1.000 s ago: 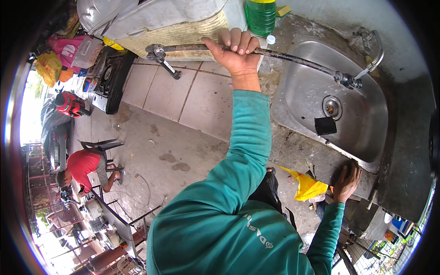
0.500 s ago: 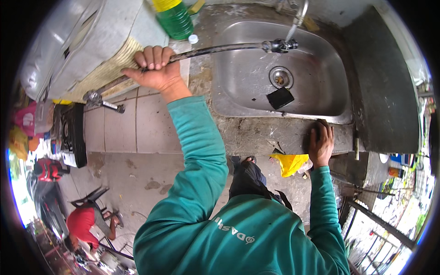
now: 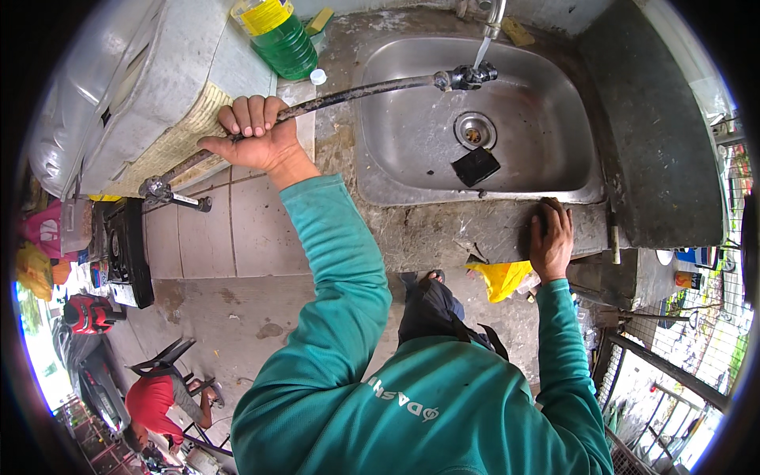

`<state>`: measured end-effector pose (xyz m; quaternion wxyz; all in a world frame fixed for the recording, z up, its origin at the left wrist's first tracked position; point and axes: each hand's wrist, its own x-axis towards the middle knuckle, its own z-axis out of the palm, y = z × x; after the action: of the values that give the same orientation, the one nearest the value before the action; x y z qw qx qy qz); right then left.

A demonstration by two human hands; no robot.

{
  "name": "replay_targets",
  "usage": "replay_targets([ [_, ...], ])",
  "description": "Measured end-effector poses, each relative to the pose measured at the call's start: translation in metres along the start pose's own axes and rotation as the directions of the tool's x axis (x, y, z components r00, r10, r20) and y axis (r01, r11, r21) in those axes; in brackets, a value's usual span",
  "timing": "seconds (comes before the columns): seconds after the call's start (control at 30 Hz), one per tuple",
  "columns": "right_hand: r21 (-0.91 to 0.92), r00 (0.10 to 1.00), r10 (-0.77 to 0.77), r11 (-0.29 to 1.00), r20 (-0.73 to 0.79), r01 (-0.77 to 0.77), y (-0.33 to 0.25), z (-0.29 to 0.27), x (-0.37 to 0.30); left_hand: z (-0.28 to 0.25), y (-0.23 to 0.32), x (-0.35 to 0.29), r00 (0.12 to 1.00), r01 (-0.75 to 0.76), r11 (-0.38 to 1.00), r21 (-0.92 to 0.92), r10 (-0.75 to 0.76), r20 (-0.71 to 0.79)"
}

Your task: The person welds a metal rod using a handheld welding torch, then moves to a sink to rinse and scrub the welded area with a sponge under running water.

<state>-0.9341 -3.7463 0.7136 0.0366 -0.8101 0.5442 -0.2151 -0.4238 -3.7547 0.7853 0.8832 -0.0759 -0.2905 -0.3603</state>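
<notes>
My left hand (image 3: 269, 136) is closed around a long, slightly curved, grimy metal rod (image 3: 356, 93) with joint-like fittings at both ends. Its far-right fitting (image 3: 467, 77) sits under water running from the faucet (image 3: 494, 20), above the steel sink (image 3: 388, 170). The left fitting (image 3: 157, 190), with a short stub, hangs over the tiled counter. My right hand (image 3: 552, 241) rests on the concrete ledge in front of the sink, fingers stretched forward, holding nothing. A black square pad (image 3: 476, 167) lies in the sink beside the drain (image 3: 475, 133).
A green bottle (image 3: 286, 49) with a yellow label stands at the back, a white cap (image 3: 318, 77) near it. A black stove (image 3: 129, 249) is at left. A dark upright panel (image 3: 653, 134) borders the sink's right. A person in red (image 3: 154, 408) bends at lower left.
The view has shifted slightly, so the sink and bottle appear a little further left. My left hand keeps its grip on the rod under the water; my right hand still rests on the ledge.
</notes>
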Motion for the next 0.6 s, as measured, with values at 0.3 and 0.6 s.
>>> replay_targets([
  [0.3,0.015,1.0,0.004,1.0,-0.001,-0.004,0.001,-0.0012,-0.0002,0.0006,-0.0034,-0.0004,1.0,0.006,0.999,-0.051,-0.005,0.007],
  [0.6,0.019,1.0,0.003,1.0,0.004,-0.003,0.0013,-0.0007,0.0008,0.0024,-0.0007,-0.0007,0.999,0.004,0.999,-0.05,-0.002,0.052],
])
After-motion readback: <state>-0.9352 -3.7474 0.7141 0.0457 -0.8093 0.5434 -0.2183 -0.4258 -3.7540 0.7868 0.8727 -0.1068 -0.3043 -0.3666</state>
